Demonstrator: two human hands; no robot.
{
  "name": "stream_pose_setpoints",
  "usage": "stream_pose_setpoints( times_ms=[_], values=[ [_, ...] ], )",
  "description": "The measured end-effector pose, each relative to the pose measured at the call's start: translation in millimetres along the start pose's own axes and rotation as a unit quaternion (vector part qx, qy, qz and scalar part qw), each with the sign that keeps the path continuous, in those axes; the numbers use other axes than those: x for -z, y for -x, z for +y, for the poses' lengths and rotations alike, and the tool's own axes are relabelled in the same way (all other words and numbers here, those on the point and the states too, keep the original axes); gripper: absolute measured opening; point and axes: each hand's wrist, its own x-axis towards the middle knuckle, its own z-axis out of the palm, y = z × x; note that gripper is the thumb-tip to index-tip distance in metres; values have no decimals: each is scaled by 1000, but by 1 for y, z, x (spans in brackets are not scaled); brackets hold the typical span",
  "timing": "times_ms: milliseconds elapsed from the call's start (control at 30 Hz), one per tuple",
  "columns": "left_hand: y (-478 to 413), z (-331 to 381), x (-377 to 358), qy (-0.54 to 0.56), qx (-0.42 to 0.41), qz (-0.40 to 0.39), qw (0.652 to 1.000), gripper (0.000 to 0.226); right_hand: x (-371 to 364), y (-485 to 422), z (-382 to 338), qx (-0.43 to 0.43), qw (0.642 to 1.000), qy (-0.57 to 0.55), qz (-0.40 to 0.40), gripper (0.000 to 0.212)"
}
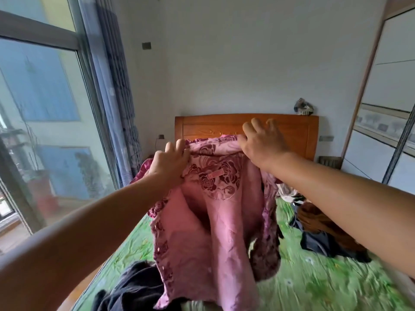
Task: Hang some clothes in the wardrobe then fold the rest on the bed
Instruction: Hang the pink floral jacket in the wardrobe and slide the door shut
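A pink garment with dark rose patterns hangs in the air over the bed, its inside lining and a small label facing me. My left hand grips its top left edge. My right hand pinches the top right edge between thumb and palm side, the fingers spread above it. The garment's lower hem reaches down to the green floral bedsheet.
A black garment lies at the bed's near left edge. A pile of dark and brown clothes sits on the right of the bed. Behind stands a wooden headboard. The wardrobe's sliding doors are at right, a window at left.
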Motion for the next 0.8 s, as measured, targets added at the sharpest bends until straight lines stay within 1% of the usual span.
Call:
stream_pose_setpoints(
  times_ms=[33, 100, 167, 200, 233, 267, 333, 400, 467, 533, 600, 633, 667, 733, 800],
  values=[
    [0, 2, -1, 11, 2, 9, 1000, 75, 0, -1, 1, -3, 1000, 6, -6, 14],
    [-4, 4, -2, 22, -4, 29, 999, 51, -8, -1, 1, 10, 999, -1, -40, 23],
    [-9, 7, -4, 27, -20, 45, 998, 37, -16, -2, 4, -12, 997, -46, -67, 25],
    [-11, 8, -5, 29, -29, 54, 998, 32, -18, -1, 9, -39, 995, -68, -67, 25],
    [-14, 10, -7, 28, -36, 62, 997, 28, -16, 3, 13, -44, 994, -76, -69, 24],
    [-18, 12, -9, 29, -41, 68, 996, 26, -15, 9, 15, -17, 995, -72, -62, 24],
    [-27, 16, -10, 44, -46, 86, 994, 26, -8, 21, 25, 40, 992, -116, -38, 41],
    [-36, 20, -8, 70, -56, 99, 991, 28, -5, 32, 36, 27, 989, -131, -61, 47],
    [-45, 25, -4, 105, -61, 104, 987, 27, -4, 41, 42, -16, 980, -190, -49, 48],
    [-50, 34, 2, 166, -52, 88, 981, 29, -11, 51, 46, -64, 967, -243, -36, 44],
    [-52, 46, 6, 231, -56, 74, 969, 29, -17, 63, 48, -114, 957, -263, -46, 35],
    [-53, 53, 7, 262, -70, 69, 960, 32, -17, 69, 49, -146, 950, -270, -57, 32],
    [-54, 61, 8, 294, -88, 64, 950, 37, -18, 75, 50, -186, 938, -285, -63, 31],
    [-55, 76, 15, 370, -127, 48, 919, 42, -21, 91, 52, -264, 907, -321, -67, 37],
    [-57, 92, 20, 425, -164, 35, 889, 55, -22, 110, 56, -333, 874, -345, -77, 39]
  ],
)
